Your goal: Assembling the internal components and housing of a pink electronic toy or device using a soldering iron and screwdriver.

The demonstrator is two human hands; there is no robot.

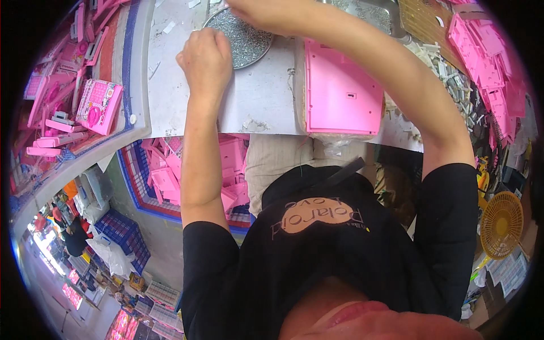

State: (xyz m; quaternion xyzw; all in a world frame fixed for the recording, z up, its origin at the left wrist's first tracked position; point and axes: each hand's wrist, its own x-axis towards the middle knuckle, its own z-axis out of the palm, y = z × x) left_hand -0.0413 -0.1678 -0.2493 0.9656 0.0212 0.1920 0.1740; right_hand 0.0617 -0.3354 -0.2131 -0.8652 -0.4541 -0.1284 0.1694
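Far left of round dish (247,66), heaped pink plastic cases (101,107); nearer body and left of dish, blue-edged basket (129,173) of pink parts; under dish, pale scuffed desk (260,105); right of dish, flat pink panel (343,93); farther right, heaped small pale pieces (453,79); far right and nearer body, yellow fan (502,225); dish metal-rimmed, holding loose small silvery pieces (243,42); left hand (208,54) at dish's left rim, grip curled; right hand (255,12) beyond dish's far side, partly out of view; cannot tell whether either grip pinches anything.
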